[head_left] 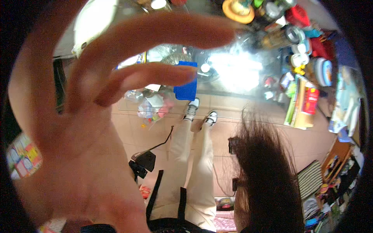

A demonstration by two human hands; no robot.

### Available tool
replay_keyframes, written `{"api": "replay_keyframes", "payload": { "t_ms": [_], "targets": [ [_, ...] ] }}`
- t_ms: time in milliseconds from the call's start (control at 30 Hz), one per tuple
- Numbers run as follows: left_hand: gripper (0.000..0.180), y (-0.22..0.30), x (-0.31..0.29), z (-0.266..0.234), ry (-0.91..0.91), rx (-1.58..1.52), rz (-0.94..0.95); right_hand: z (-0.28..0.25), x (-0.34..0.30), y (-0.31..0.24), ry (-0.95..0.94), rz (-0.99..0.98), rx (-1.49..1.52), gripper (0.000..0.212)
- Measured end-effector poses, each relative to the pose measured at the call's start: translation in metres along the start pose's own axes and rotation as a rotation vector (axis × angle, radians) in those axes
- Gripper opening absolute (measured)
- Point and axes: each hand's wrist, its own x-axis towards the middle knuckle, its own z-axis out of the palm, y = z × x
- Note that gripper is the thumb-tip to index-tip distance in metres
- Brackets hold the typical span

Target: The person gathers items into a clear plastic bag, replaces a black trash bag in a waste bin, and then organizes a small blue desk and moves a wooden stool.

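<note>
My left hand (89, 155) looms very close on the left and covers much of that side. Its fingers are bent and spread apart, with nothing seen between them. One fingertip overlaps a flat blue piece (186, 89) at the near edge of the glass tabletop (217, 91), but whether they touch cannot be told. A small white round thing (205, 68) lies just right of that blue piece. On the right, a thick lock of dark hair (268, 174) hangs down. Skin, probably my right arm, shows beside it; no right hand can be made out.
Jars (322, 72), a straw-hat-shaped item (238, 11) and upright books (303, 103) crowd the table's right side. Plastic bags (153, 106) show at the table's near left. Below are my legs in pale trousers (200, 167), sneakers (191, 108) and a black device (145, 160).
</note>
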Motion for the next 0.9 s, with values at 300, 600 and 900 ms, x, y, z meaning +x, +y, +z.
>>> {"api": "replay_keyframes", "payload": {
  "t_ms": [300, 600, 900],
  "targets": [
    [0.033, 0.153, -0.147, -0.096, 0.010, -0.620, 0.362, -0.066, -0.164, -0.094, -0.027, -0.322, -0.308, 0.026],
    [0.046, 0.207, -0.318, -0.177, 0.216, -0.585, 0.907, 0.067, -0.329, -0.136, 0.109, -0.746, -0.367, 0.022],
    [0.070, 0.089, -0.412, -0.115, -0.212, -0.048, 0.445, 0.224, -0.495, -0.083, -0.101, -0.905, -0.285, 0.024]
  ]
}}
